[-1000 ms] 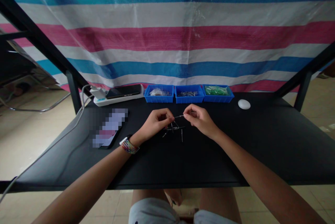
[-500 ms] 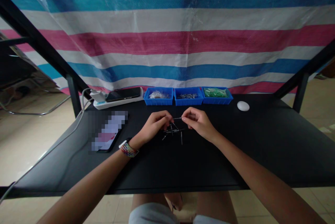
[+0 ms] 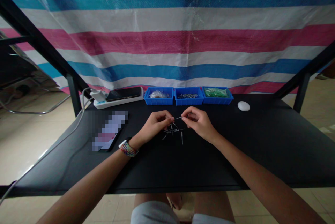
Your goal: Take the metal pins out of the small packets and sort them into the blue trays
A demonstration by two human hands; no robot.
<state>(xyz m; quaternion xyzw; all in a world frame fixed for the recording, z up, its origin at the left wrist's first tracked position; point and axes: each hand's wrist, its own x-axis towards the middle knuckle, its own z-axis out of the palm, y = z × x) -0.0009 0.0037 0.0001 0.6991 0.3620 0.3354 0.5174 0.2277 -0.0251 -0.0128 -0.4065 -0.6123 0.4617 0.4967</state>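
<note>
Metal pin (image 3: 178,118) pinched at both ends, on the near side of the middle blue tray (image 3: 188,102)

Behind the middle blue tray hangs a striped sheet (image 3: 167,40); beneath it spreads a black table (image 3: 183,170), whose dark top probably helps bright metal stand out. Well to the tray's left, a white power strip (image 3: 119,103) bears a dark phone (image 3: 124,93), likely parked there out of the hands' way. A left tray (image 3: 158,102) of clear pieces (image 3: 157,94) and a right tray (image 3: 218,101) of green pieces (image 3: 216,92) flank the middle one, lined up presumably so that all three share one easy reach. On its near side the left hand (image 3: 158,121) and right hand (image 3: 197,121) face each other, and a white oval object (image 3: 244,106) sits well to its right. Loose pins (image 3: 182,138) lie scattered on the tray's near side too, and resemble the pins inside it (image 3: 187,96). Each hand nips one end of the held pin, leaving its middle bare, perhaps for a better view of it; so thin a piece makes it hard to tell how firmly the left fingertips (image 3: 171,119) press
</note>
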